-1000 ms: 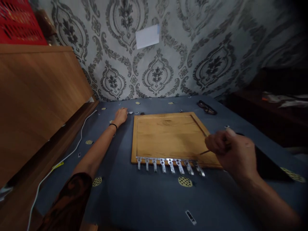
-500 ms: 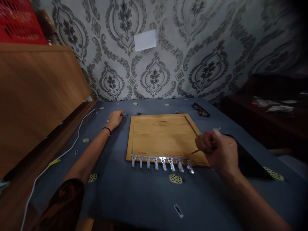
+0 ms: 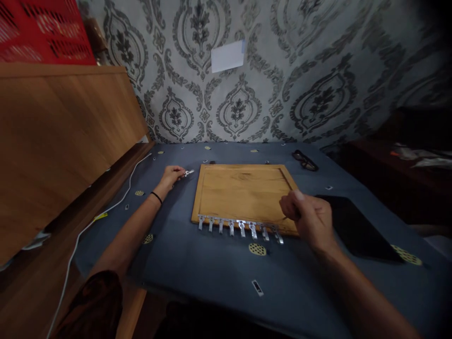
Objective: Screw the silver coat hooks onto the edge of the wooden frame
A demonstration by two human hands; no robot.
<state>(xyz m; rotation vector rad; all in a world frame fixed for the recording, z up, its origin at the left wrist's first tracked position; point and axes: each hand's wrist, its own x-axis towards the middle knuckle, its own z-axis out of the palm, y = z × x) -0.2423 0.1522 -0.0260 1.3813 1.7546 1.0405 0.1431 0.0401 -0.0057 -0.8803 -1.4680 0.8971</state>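
A board (image 3: 243, 193) lies on blue cloth (image 3: 197, 263) (wallpaper (image 3: 238, 113) behind)

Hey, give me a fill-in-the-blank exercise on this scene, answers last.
1. The ____ hand holds a metal clip.
2. Along the wooden board's near edge, the row of metal clips numbers ____.
3. The basket on the wooden cabinet is coloured ____.

Missing words: left; eight; red.
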